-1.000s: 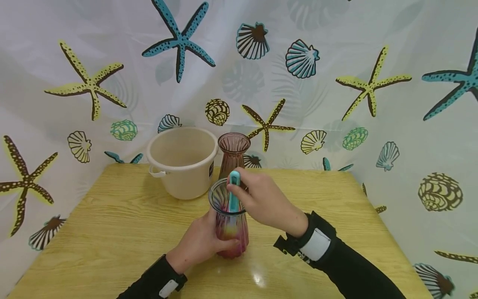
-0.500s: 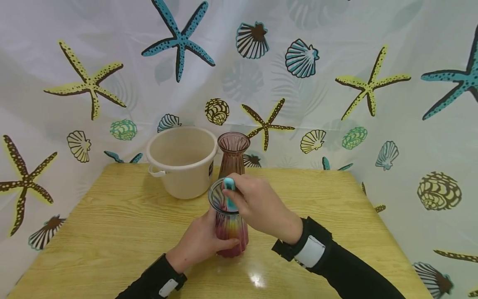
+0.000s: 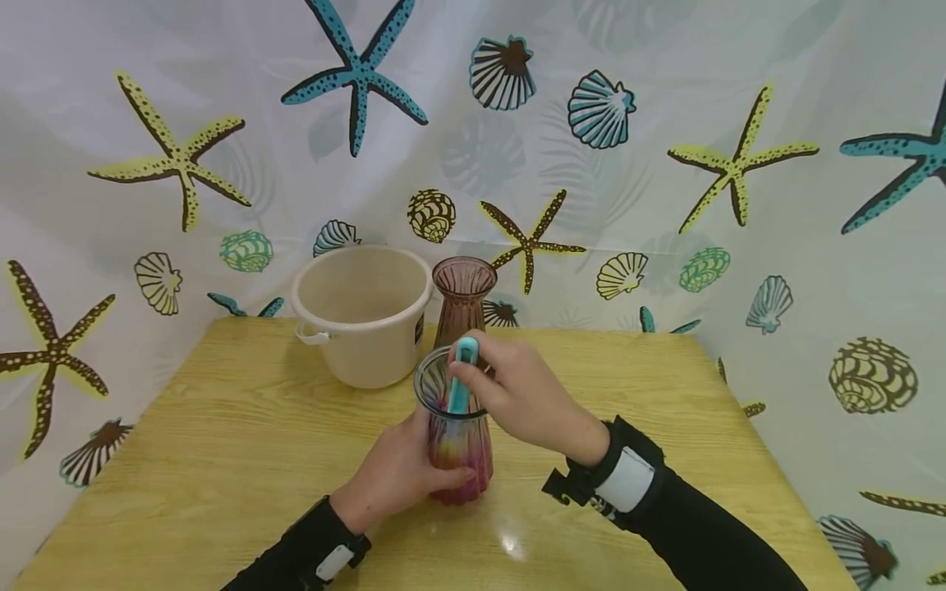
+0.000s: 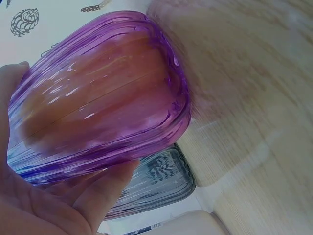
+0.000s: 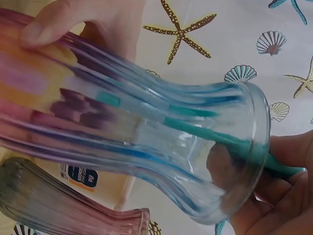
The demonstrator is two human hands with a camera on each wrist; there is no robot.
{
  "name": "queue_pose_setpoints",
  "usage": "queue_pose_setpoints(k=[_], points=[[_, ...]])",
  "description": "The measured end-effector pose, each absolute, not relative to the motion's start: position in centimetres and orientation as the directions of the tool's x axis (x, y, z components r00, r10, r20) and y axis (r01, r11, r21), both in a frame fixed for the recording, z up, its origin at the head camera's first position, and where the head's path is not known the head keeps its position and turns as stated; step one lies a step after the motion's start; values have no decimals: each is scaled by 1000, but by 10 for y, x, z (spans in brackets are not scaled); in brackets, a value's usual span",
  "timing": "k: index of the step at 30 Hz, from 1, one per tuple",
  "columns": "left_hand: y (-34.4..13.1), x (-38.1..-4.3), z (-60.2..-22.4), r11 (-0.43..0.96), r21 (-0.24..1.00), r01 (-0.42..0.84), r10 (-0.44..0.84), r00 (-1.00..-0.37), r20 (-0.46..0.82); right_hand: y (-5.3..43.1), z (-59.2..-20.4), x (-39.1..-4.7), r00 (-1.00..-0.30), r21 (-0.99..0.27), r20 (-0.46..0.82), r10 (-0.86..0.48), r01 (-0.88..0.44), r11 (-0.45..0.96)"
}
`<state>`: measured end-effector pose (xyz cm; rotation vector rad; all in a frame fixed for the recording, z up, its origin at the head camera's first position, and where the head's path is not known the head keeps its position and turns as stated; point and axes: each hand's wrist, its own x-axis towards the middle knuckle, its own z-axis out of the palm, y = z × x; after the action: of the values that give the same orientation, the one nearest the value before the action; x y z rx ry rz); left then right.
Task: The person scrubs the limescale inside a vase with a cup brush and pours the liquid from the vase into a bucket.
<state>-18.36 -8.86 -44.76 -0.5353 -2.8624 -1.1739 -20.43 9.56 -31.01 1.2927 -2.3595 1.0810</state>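
Observation:
My left hand [image 3: 402, 466] grips the lower body of a ribbed glass vase [image 3: 467, 472], clear blue at the neck and pink-purple at the base. The vase stands a little tilted on the table, its mouth towards me. With thumb and fingers, my right hand [image 3: 528, 394] pinches the teal handle of a bottle brush [image 3: 460, 386] at the mouth. Its shaft runs down inside the neck, as the right wrist view shows through the glass. An orange-yellow patch [image 4: 98, 93] shows blurred inside the lower vase; the brush's head is not clearly seen there.
A second ribbed vase [image 3: 464, 279], brownish-purple, stands just behind the held one. Left of it is a cream bucket [image 3: 373, 361] with a side handle. The wooden table [image 3: 628, 394] backs onto a curtain [image 3: 636, 197] printed with starfish and shells.
The right hand pushed the brush deeper into the vase and then drew it partly up again. The left hand keeps its hold on the vase, and the head view has tilted slightly.

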Motion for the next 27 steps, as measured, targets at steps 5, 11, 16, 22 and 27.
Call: queue_pose_setpoints(k=[5, 11, 16, 22, 27], points=[[-90, -183, -447, 664, 673, 326, 311, -939, 148, 96, -304, -203, -561, -421, 516, -647, -824, 379], [-91, -183, -447, 654, 673, 346, 316, -933, 173, 91, -302, -197, -518, -307, 526, -674, -855, 417], [-91, -186, -447, 646, 674, 359, 326, -928, 182, 87, -303, -194, -500, -265, 551, -668, -864, 428], [-91, -185, -448, 645, 671, 366, 336, -924, 182, 80, -307, -197, -465, -274, 567, -680, -885, 376], [-92, -184, -450, 650, 667, 364, 339, -925, 174, 80, -311, -201, -512, -398, 551, -659, -855, 332]])
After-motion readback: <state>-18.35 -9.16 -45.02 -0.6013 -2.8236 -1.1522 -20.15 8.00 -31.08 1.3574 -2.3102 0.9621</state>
